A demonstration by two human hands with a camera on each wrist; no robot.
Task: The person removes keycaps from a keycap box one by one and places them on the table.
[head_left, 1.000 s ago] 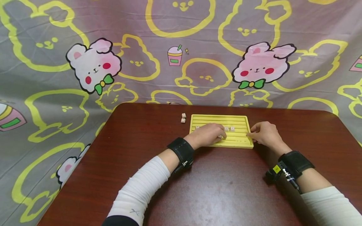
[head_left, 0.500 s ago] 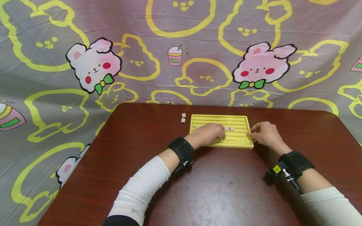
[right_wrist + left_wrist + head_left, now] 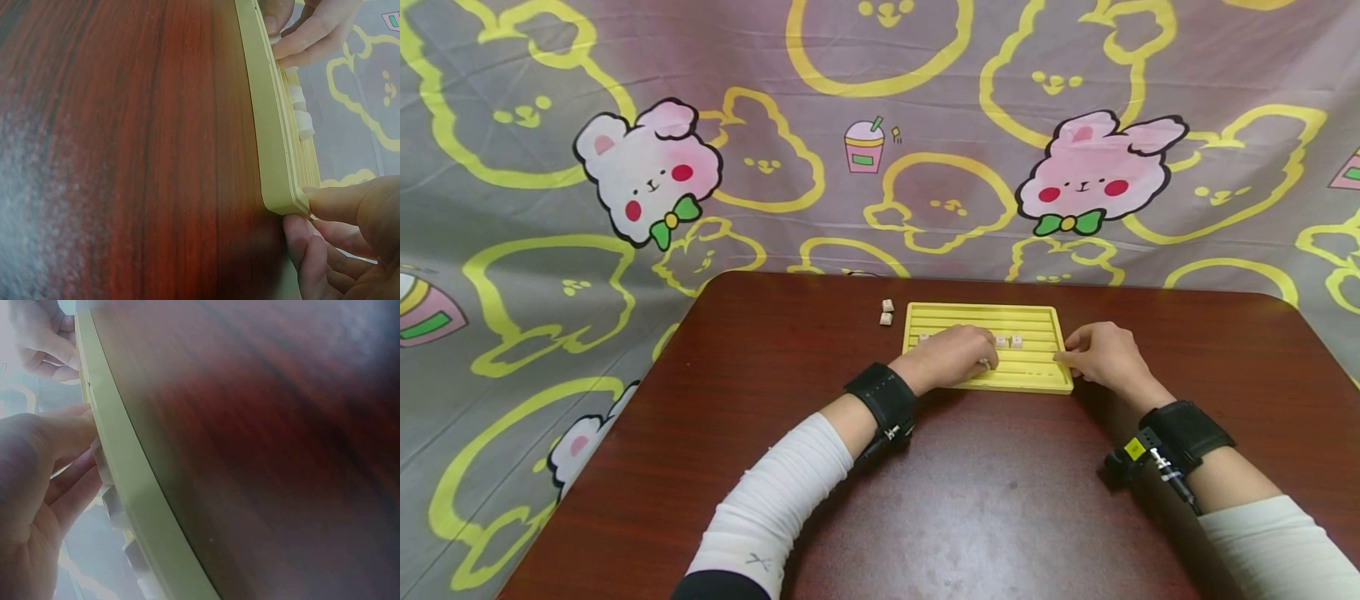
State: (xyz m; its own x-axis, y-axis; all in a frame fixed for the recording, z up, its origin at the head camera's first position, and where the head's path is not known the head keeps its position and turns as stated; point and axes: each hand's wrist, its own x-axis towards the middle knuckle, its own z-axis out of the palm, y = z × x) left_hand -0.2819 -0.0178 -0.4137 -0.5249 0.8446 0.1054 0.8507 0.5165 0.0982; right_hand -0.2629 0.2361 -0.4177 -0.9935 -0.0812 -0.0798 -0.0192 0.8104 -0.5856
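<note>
A yellow ridged tray [image 3: 1015,379] lies on the brown table, with several small white keycaps [image 3: 1017,342] standing in one of its rows. My left hand [image 3: 951,357] reaches over the tray's left half and pinches a white keycap [image 3: 984,363] above a lower row. That hand hides part of the tray and some keycaps. At the tray's right end, my right hand [image 3: 1105,357] grips the rim between thumb and fingers, as the right wrist view shows at the tray corner [image 3: 290,201]. In the left wrist view, keycaps [image 3: 115,506] line up behind the tray's near wall.
Two loose keycaps [image 3: 887,313] lie on the table just left of the tray's far corner. The brown table [image 3: 970,492] stretches toward me in front of the tray. Behind its far edge hangs a patterned cloth [image 3: 940,125].
Hardly anything differs. My left hand stays over the same part of the tray with the keycap, its fingertips shifting only slightly, and my right hand keeps its grip on the rim.
</note>
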